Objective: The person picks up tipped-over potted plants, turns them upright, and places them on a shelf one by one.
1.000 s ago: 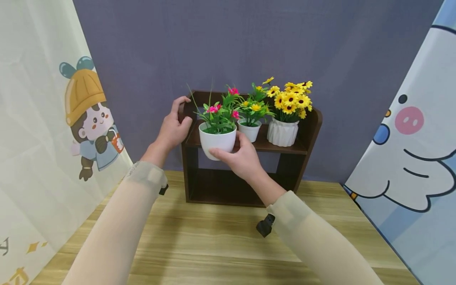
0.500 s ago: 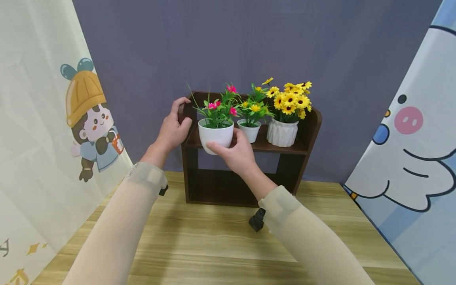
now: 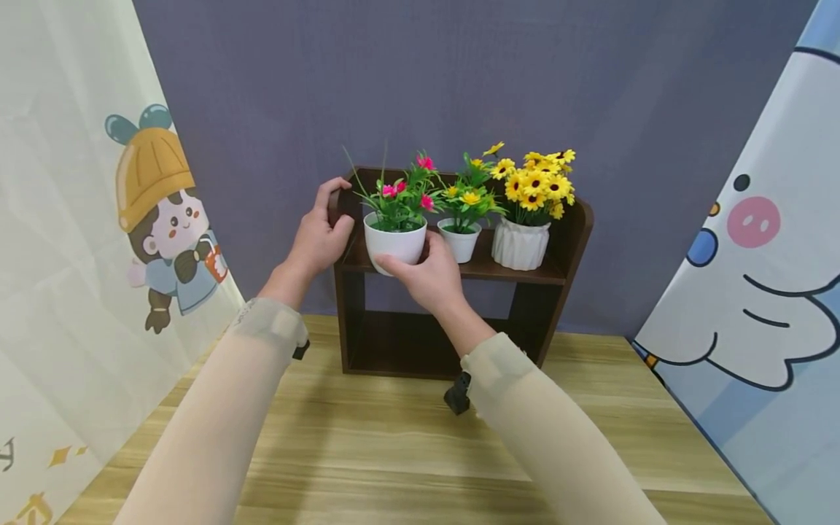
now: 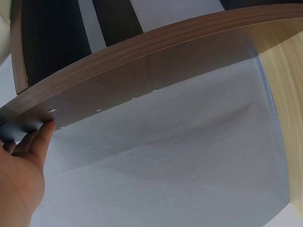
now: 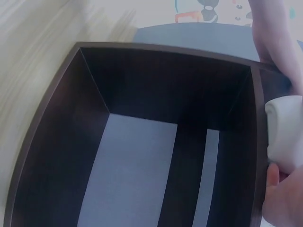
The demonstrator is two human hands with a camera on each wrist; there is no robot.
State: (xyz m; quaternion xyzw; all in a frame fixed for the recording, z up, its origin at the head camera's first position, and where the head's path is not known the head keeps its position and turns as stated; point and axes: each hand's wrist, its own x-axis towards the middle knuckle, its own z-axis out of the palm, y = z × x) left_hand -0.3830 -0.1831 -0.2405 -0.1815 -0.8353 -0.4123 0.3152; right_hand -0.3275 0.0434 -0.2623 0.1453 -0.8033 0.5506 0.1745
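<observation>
My right hand grips a white flower pot with pink flowers and green leaves, thumb at its front and fingers at its right side. The pot is at the left end of the upper level of a dark brown wooden shelf; whether its base touches the board cannot be seen. In the right wrist view the pot shows beside the board's edge. My left hand holds the shelf's left side panel near its top. The left wrist view shows fingers against the panel's outer face.
Right of the held pot stand a small white pot with yellow flowers and a ribbed white pot with sunflowers. The shelf stands on a wood-grain table, before a grey-blue cloth backdrop. Printed cloths hang on both sides.
My right hand has moved the pink-flowered pot slightly up and left in the head view, back toward the shelf's left end. My left hand has stayed on the side panel.
</observation>
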